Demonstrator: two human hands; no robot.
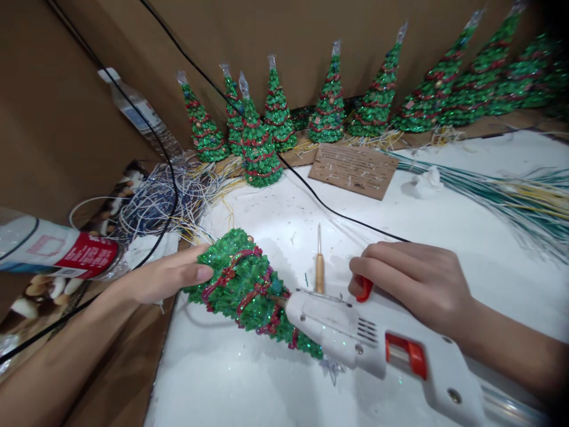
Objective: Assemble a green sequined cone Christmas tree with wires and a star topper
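Observation:
My left hand [178,274] grips a small green glittery Christmas tree [249,284] by its base, thumb on top. The tree lies tilted over the white table, its tip pointing to the lower right, with red garland round it and a clear star [332,369] by the tip. In my right hand [413,279] is a white hot glue gun [338,326], fingers wrapped about its red trigger [365,289]. The gun's nozzle meets the tree's side, or is very close to it. Behind the gun lies an awl [319,270] with a wooden handle.
Several finished-looking trees [326,112] stand along the back cardboard wall. A brown board [353,172] and bundled green wires [480,196] lie at the back. Tangled wires [151,201] and bottles [89,255] crowd the left. A black cable [329,204] crosses the table.

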